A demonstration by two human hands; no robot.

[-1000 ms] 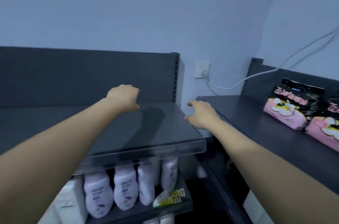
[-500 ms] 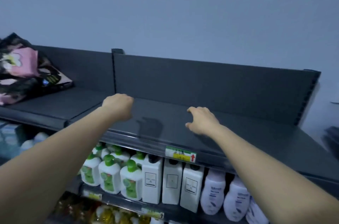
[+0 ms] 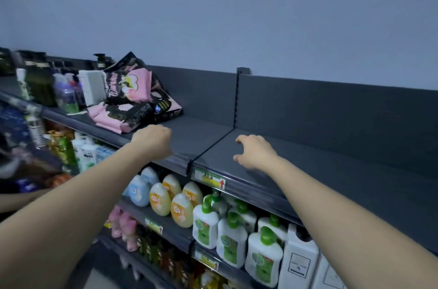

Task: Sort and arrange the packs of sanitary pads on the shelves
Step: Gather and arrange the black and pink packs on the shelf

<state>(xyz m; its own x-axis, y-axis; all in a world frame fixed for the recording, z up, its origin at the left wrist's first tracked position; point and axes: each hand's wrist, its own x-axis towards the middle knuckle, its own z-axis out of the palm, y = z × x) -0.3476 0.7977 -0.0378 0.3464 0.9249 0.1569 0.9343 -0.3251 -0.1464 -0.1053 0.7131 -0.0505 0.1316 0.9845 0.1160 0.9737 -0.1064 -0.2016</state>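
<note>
Both hands reach empty over the top shelf [image 3: 320,170], the left hand [image 3: 152,142] clenched just beside the heaped packs of sanitary pads [image 3: 132,99] at upper left, the right hand [image 3: 254,152] loosely curled at centre (likely where neat rows belong).

dim, bluish light | left edge blurred | wide-angle bending at edges
</note>
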